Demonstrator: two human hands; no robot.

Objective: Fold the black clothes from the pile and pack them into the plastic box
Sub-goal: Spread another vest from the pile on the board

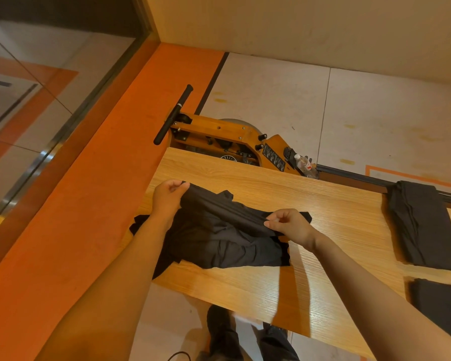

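The soft, floppy black cloth garment [219, 230] looks light and is pinched at its top edge by the fingers of the left hand [168, 195] and right hand [288, 224].

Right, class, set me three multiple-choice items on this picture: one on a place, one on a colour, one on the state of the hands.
1. Where does the folded black garment lie?
A. at the right end of the wooden table
B. on the floor
C. on the rowing machine

2. What colour is the floor strip left of the table?
A. blue
B. orange
C. green

3. What are the hands doing?
A. both lie flat on the table
B. only the left hand holds cloth
C. both pinch the black garment

Answers:
1 A, it lies on the tabletop near the right edge.
2 B, the strip is plainly orange.
3 C, the left hand and right hand each have a grip on an upper edge of the cloth.
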